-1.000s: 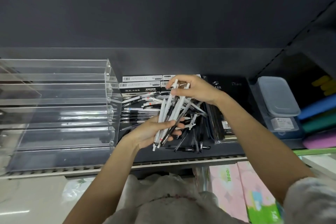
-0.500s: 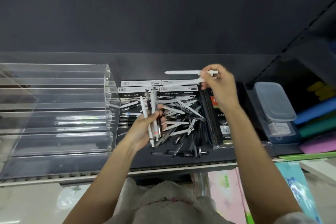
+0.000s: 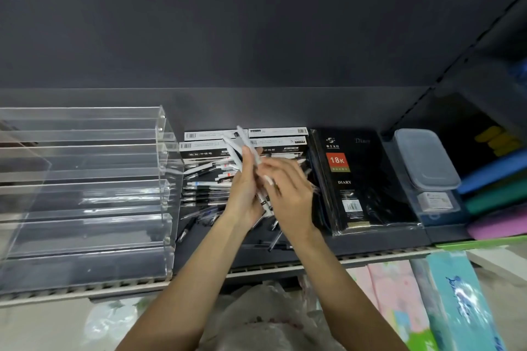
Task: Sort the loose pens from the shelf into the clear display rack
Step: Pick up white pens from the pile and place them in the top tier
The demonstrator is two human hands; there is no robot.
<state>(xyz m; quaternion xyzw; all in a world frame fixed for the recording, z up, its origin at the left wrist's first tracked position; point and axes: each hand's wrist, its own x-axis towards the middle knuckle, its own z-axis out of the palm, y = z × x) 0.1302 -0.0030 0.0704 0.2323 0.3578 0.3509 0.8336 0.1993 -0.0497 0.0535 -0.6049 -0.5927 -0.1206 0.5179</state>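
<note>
Head view, left hand: my left hand [image 3: 242, 194] is raised over the shelf, fingers curled around a bundle of slim white pens [image 3: 238, 148] that stick up and back past its fingertips.
Head view, right hand: my right hand [image 3: 288, 194] is pressed against the left one, its fingers laid over the same bundle; motion blur keeps me from telling whether it pinches a pen of its own.
Head view, loose pens: a heap of black and white loose pens [image 3: 205, 188] lies on the dark grey shelf [image 3: 313, 253] under and to the left of both hands, more poking out below the wrists.
Head view, rack: the clear acrylic stepped display rack [image 3: 85, 185] stands just left of the heap; I see no pens in its tiers.
Head view, behind the heap: white and black flat pen boxes [image 3: 278, 131] sit against the back.
Head view, right side: a black wrapped diary [image 3: 362, 179] lies beside the hands, then a lidded clear plastic box [image 3: 425, 159].
</note>
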